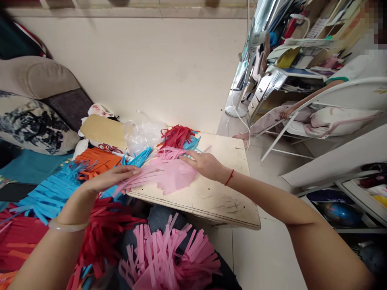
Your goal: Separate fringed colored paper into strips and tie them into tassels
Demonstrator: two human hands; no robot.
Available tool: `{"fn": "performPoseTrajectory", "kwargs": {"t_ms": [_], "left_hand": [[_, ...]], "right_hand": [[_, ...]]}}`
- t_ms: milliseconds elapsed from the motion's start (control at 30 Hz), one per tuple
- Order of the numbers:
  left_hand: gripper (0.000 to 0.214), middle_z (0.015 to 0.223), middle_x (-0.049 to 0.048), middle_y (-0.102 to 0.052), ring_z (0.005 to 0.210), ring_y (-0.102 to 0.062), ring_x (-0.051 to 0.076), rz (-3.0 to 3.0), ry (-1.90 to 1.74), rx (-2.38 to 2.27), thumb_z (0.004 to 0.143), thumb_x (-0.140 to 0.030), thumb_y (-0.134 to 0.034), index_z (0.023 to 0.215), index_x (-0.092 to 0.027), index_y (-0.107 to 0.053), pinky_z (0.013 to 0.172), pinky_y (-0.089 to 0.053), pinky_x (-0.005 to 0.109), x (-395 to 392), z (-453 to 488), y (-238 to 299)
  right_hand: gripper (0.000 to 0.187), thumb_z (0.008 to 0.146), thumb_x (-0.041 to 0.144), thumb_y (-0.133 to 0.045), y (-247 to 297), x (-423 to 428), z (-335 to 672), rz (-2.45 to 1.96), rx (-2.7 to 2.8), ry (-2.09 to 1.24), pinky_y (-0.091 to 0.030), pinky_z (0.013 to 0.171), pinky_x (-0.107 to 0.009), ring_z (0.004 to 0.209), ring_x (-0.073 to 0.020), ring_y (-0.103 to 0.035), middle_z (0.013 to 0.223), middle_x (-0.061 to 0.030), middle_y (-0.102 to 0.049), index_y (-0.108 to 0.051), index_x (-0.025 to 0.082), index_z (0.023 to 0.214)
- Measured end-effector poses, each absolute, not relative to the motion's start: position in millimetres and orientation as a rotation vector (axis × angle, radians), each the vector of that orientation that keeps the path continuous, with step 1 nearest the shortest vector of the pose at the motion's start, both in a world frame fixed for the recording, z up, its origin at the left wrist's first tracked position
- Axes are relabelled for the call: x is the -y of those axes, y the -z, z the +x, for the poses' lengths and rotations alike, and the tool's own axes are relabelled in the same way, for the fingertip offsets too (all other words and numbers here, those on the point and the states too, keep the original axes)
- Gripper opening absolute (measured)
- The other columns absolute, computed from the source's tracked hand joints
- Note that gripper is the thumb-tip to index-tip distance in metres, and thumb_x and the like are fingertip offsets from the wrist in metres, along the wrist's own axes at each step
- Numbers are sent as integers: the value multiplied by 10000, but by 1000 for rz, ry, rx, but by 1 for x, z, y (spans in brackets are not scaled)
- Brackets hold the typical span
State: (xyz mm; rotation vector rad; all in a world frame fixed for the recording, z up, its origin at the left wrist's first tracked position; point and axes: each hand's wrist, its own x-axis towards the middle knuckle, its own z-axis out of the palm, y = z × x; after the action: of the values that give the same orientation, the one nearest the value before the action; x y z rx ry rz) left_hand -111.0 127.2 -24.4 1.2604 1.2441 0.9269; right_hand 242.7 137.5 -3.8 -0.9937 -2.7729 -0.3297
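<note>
A pale pink fringed sheet (178,175), thin like tissue or non-woven cloth, lies on the small cream table, slightly blurred. At its left end my left hand (116,177) has its fingers closed around the loose cut strips. My right hand (208,164) rests at the sheet's upper right edge, fingers stretched out and touching it. Just beyond are a red fringed bundle (177,136) and blue strips (193,143). In my lap sits a bunched pink fringe (169,257).
Blue fringe (53,189), orange fringe (99,161) and red fringe (101,229) pile up at left. Clear plastic wrap (143,135) sits behind the cream table (217,197). At right, another person's arm (314,96) is by a white folding chair (281,137).
</note>
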Motion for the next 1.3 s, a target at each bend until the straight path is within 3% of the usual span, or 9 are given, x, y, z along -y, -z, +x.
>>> {"fn": "performPoseTrajectory", "kwargs": {"t_ms": [100, 200, 300, 433, 600, 800, 1000, 1167, 1300], "left_hand": [[429, 1063, 97, -693, 1043, -631, 295, 1947, -908, -1535, 658, -358, -765, 1017, -135, -691, 929, -498, 374, -114, -83, 18], [869, 1505, 196, -328, 1392, -295, 360, 2417, -923, -1371, 731, -493, -677, 1435, -115, -336, 1126, -244, 540, -86, -12, 35], [930, 1518, 262, -250, 1424, -203, 378, 2594, -959, -1445, 784, -466, -625, 1476, -46, -167, 1134, -156, 596, -73, 46, 65], [757, 1429, 253, -418, 1356, -364, 362, 2430, -1071, -1697, 840, -324, -531, 1474, -80, -199, 1118, -204, 591, -79, 49, 85], [1128, 1558, 237, -137, 1425, -183, 396, 2217, -1117, -1469, 685, -443, -701, 1506, -134, 8, 1113, -226, 605, -58, 36, 68], [565, 1539, 104, -280, 1431, -234, 290, 1671, -1689, -1210, 901, -335, -428, 1444, -232, -314, 1163, -227, 499, -21, 54, 48], [1004, 1570, 155, -150, 1436, -210, 300, 1627, -1755, -1469, 785, -385, -660, 1501, -226, 27, 1151, -238, 488, -51, 83, 58], [427, 1190, 98, -596, 1127, -563, 252, 1663, -1841, -1625, 833, -281, -560, 1253, -215, -531, 983, -430, 395, -84, 45, 70], [278, 957, 93, -622, 956, -602, 233, 2179, -1605, -1908, 828, -184, -491, 1034, -202, -676, 871, -473, 367, -87, -16, 81]], "right_hand": [[372, 889, 50, -393, 12, -135, 252, -1129, 2806, 189, -440, 611, -249, 790, -157, -617, 1141, -129, -625, -585, 134, 1197], [430, 776, -27, -435, 14, -137, 248, -1126, 2689, -132, -490, 779, -287, 926, -179, -630, 1072, -98, -673, -640, 129, 1120], [471, 691, -57, -433, 9, -139, 238, -1000, 2538, -321, -470, 918, -329, 1011, -189, -621, 1060, -97, -694, -673, 107, 1063], [486, 636, -63, -427, 0, -137, 233, -935, 2378, -445, -474, 903, -320, 982, -188, -632, 1014, -87, -716, -710, 115, 988], [467, 604, -57, -421, -3, -135, 229, -1000, 2228, -580, -483, 838, -278, 896, -178, -651, 928, -77, -722, -734, 116, 904], [520, 656, -40, -425, -25, -134, 219, -1074, 2305, -335, -487, 848, -313, 924, -186, -620, 1013, -92, -673, -697, 125, 1067], [465, 727, -8, -409, -44, -111, 202, -882, 2336, -225, -499, 835, -296, 947, -175, -610, 1035, -88, -657, -666, 112, 1095], [424, 793, 14, -412, -34, -102, 222, -726, 2309, -204, -497, 870, -286, 1031, -160, -598, 1100, -85, -661, -628, 127, 1139], [419, 878, 36, -389, -6, -110, 256, -860, 2510, 97, -475, 674, -228, 921, -137, -623, 1079, -73, -669, -581, 165, 1227]]}}
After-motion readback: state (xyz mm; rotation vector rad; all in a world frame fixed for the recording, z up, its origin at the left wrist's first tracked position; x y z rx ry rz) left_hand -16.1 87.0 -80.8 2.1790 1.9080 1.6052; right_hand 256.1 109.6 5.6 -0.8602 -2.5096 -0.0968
